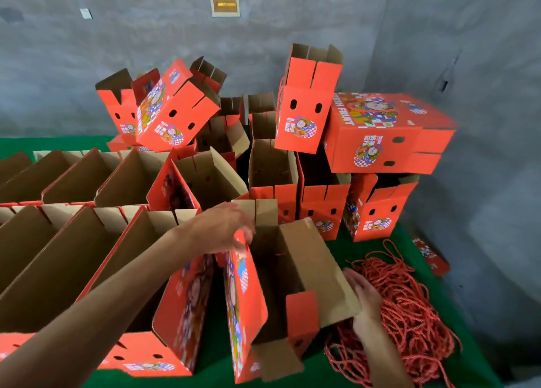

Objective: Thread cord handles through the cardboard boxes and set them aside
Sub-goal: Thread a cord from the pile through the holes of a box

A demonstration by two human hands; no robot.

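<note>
Left hand (225, 229) reaches forward, fingers curled; right hand (364, 292) lies flat

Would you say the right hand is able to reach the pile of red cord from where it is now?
Probably yes. The right hand rests at the open box's right flap, right beside the cord pile, with nothing between them. The left hand is busy at the box's top edge.

I see boxes (389, 136) that are bright orange-red outside and plain brown cardboard inside, each printed with a cartoon figure over a blue-and-white checker patch, with yellow lettering on one lid. The cords (407, 314) are twisted red with paler flecks. The desk (366, 247) is covered in deep green. The wall (175, 36) is mottled grey.
</note>
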